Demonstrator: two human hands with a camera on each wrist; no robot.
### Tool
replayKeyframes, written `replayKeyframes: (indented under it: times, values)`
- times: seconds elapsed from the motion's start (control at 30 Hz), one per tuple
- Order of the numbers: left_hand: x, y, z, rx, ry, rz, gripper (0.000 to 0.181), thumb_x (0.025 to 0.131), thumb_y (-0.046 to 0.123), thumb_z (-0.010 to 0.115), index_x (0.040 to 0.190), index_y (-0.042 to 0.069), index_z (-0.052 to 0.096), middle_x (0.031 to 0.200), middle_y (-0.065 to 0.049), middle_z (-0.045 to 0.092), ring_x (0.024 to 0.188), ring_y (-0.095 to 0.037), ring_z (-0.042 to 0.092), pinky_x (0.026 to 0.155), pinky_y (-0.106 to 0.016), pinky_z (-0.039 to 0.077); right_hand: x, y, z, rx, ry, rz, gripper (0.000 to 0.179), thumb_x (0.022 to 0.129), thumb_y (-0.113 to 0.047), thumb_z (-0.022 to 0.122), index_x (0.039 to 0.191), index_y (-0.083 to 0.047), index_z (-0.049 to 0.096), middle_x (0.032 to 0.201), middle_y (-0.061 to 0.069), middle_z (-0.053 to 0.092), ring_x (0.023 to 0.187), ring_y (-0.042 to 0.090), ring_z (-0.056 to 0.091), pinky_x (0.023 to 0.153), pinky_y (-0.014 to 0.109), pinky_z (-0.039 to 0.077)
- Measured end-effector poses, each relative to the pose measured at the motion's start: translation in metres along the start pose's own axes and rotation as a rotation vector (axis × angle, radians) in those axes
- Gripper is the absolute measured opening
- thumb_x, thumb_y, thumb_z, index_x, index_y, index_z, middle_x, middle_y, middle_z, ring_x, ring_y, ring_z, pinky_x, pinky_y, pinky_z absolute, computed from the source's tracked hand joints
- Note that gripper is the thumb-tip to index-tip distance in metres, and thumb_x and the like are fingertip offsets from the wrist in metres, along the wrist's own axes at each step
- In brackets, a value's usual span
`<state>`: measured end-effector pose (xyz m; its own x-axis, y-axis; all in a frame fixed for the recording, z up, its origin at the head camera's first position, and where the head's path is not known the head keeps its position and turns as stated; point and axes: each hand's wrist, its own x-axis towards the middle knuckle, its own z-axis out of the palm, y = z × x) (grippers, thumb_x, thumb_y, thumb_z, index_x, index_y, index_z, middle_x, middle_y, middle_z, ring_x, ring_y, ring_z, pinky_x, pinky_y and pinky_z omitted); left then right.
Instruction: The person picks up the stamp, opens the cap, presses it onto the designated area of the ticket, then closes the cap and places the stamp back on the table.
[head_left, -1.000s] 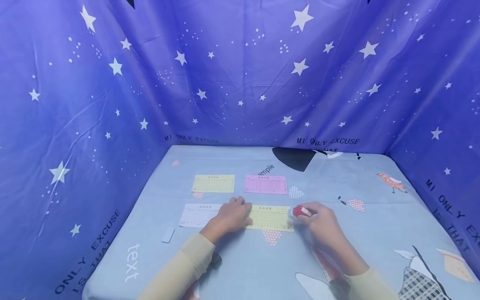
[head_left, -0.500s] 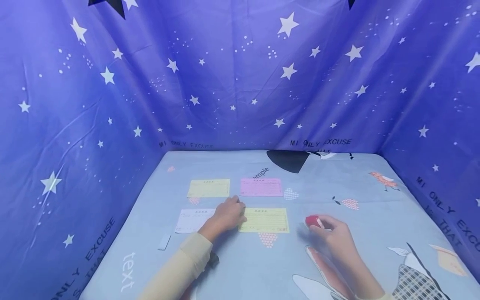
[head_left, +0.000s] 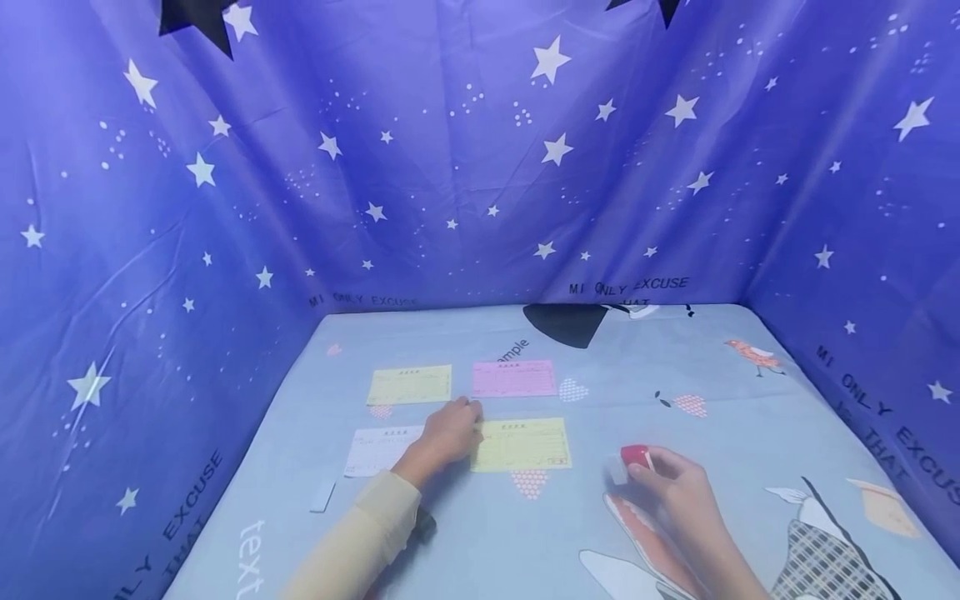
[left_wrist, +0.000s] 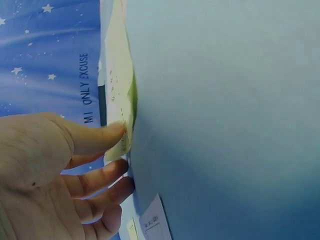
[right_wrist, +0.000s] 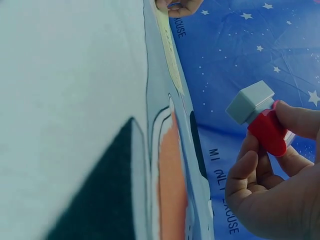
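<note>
You have one red-and-grey stamp (right_wrist: pixel 259 117) in your right hand (head_left: pixel 678 486) and, at or near your left hand (head_left: pixel 448 430), two yellow slips (head_left: pixel 525 446), one pink slip (head_left: pixel 514 379), one white slip (head_left: pixel 377 452) and one pale strip (head_left: pixel 322 497).

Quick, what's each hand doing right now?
Left hand: thumb on the nearer yellow slip; can't tell if pinching.
Right hand: holding a red-and-grey stamp-like object.

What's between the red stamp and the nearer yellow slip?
Only bare blue cloth separates the red stamp from the nearer yellow slip, in the head view.
</note>
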<state>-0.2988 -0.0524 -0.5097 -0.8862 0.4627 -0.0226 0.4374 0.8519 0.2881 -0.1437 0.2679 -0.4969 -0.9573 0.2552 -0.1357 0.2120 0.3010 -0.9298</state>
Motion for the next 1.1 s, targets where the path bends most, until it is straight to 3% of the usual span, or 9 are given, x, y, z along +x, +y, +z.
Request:
replayKeyframes:
  times: [0.13, 0.3, 0.47, 0.6, 0.77, 0.9, 1.1]
  values:
    - [0.006, 0.004, 0.0, -0.073, 0.014, -0.014, 0.006, 0.093, 0.006, 0.063, 0.093, 0.011, 0.067, 0.082, 0.0, 0.062, 0.069, -0.015, 0.054, 0.063, -0.03, 0.047, -0.003, 0.003, -0.006, 0.04, -0.01, 0.015, 0.054, 0.093, -0.019, 0.074, 0.133, 0.011, 0.056, 0.135, 0.025, 0.058, 0.132, 0.036, 0.048, 0.088, 0.011, 0.043]
    - [0.014, 0.011, -0.002, -0.152, 0.035, 0.005, 0.009, 0.095, 0.004, 0.059, 0.095, 0.009, 0.067, 0.081, -0.001, 0.065, 0.069, -0.015, 0.058, 0.066, -0.031, 0.051, -0.007, 0.005, -0.013, 0.026, 0.002, -0.004, 0.055, 0.093, -0.021, 0.074, 0.134, 0.011, 0.056, 0.138, 0.026, 0.056, 0.132, 0.037, 0.047, 0.086, 0.006, 0.038]
    - [0.023, 0.018, -0.003, -0.259, 0.037, 0.015, 0.008, 0.095, 0.004, 0.06, 0.092, 0.009, 0.066, 0.079, 0.001, 0.064, 0.067, -0.014, 0.057, 0.065, -0.03, 0.052, -0.012, 0.007, -0.016, 0.025, 0.033, -0.024, 0.046, 0.091, -0.021, 0.076, 0.128, 0.005, 0.064, 0.128, 0.018, 0.065, 0.123, 0.014, 0.053, 0.09, 0.008, 0.038]
    - [0.032, 0.025, -0.003, -0.371, 0.022, 0.018, 0.007, 0.095, 0.004, 0.061, 0.09, 0.008, 0.063, 0.074, 0.0, 0.059, 0.062, -0.013, 0.053, 0.056, -0.027, 0.047, -0.014, 0.009, -0.019, 0.031, 0.042, -0.029, 0.042, 0.091, -0.021, 0.075, 0.125, 0.002, 0.066, 0.122, 0.013, 0.068, 0.119, 0.01, 0.055, 0.096, 0.016, 0.04]
    - [0.048, 0.036, 0.001, -0.481, 0.011, 0.016, 0.006, 0.095, 0.003, 0.06, 0.09, 0.006, 0.063, 0.074, -0.003, 0.059, 0.061, -0.014, 0.053, 0.054, -0.026, 0.046, -0.017, 0.01, -0.023, 0.031, 0.045, -0.017, 0.041, 0.093, -0.02, 0.073, 0.127, 0.001, 0.064, 0.126, 0.018, 0.066, 0.128, 0.031, 0.051, 0.109, 0.037, 0.037]
    - [0.064, 0.049, 0.007, -0.498, -0.019, 0.021, 0.006, 0.094, 0.002, 0.061, 0.092, 0.006, 0.064, 0.074, -0.002, 0.06, 0.061, -0.013, 0.053, 0.054, -0.026, 0.046, -0.018, 0.012, -0.026, 0.075, 0.032, -0.014, 0.043, 0.092, -0.017, 0.073, 0.128, 0.004, 0.062, 0.135, 0.024, 0.059, 0.137, 0.04, 0.042, 0.116, 0.055, 0.025]
    - [0.083, 0.068, 0.012, -0.481, -0.044, 0.041, 0.006, 0.093, 0.001, 0.062, 0.089, 0.005, 0.065, 0.073, -0.003, 0.061, 0.062, -0.014, 0.054, 0.054, -0.026, 0.046, -0.019, 0.014, -0.034, 0.046, 0.029, -0.025, 0.047, 0.092, -0.021, 0.073, 0.131, 0.002, 0.061, 0.141, 0.024, 0.054, 0.142, 0.043, 0.036, 0.117, 0.061, 0.019]
